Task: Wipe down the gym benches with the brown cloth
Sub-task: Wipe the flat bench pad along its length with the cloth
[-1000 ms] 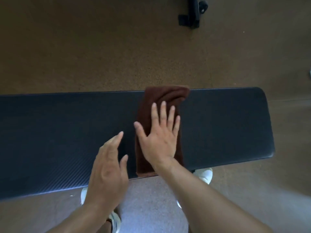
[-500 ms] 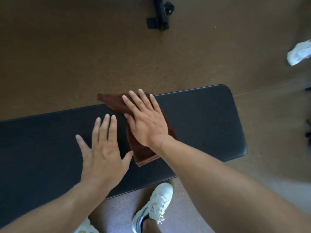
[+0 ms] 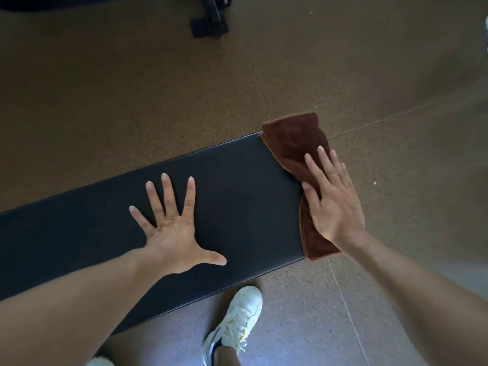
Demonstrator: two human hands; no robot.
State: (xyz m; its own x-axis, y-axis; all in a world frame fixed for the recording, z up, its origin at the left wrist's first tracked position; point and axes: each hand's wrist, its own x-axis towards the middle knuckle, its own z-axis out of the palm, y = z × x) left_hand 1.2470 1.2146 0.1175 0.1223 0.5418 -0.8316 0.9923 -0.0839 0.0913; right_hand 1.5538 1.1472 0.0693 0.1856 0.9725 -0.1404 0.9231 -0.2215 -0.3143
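A long black padded gym bench runs from the left edge to the right of centre. The folded brown cloth lies over the bench's right end, hanging past its edge. My right hand presses flat on the cloth with straight fingers. My left hand rests flat on the bench pad with fingers spread wide, left of the cloth and apart from it.
Brown speckled floor surrounds the bench. A black metal foot of other equipment stands at the top. My white shoe is on the floor just in front of the bench. A white object shows at the far right edge.
My right hand has slid the cloth rightwards along the bench to its end. My left hand has spread its fingers and settled flat on the pad.
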